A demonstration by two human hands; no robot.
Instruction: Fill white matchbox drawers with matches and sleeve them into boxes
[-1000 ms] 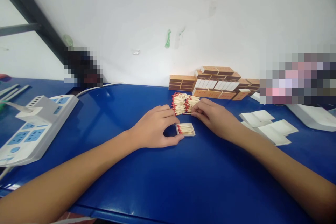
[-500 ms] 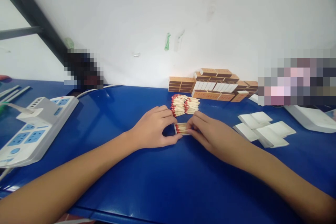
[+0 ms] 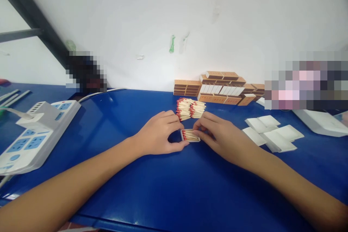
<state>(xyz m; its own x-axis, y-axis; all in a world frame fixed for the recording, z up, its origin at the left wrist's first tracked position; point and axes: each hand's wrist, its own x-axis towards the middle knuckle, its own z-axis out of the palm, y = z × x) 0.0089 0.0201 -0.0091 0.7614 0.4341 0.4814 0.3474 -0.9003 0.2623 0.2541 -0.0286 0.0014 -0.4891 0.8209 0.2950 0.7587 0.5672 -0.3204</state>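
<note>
A small open matchbox tray (image 3: 190,135) lies on the blue table (image 3: 174,188), filled with red-tipped matches. My left hand (image 3: 159,133) curls round the tray's left end, thumb and fingers pinching it. My right hand (image 3: 219,134) rests at the tray's right end, its fingertips pressed together over the matches. Just behind the hands lies a loose pile of matches (image 3: 190,108).
Stacked brown matchboxes (image 3: 220,88) line the wall at the back. Several white empty trays (image 3: 272,134) lie to the right, with a white box (image 3: 318,121) beyond. A white and blue power strip (image 3: 32,130) sits at the left.
My right hand came back from the match pile to the tray and laid matches in it. My left hand stayed on the tray's left end.
</note>
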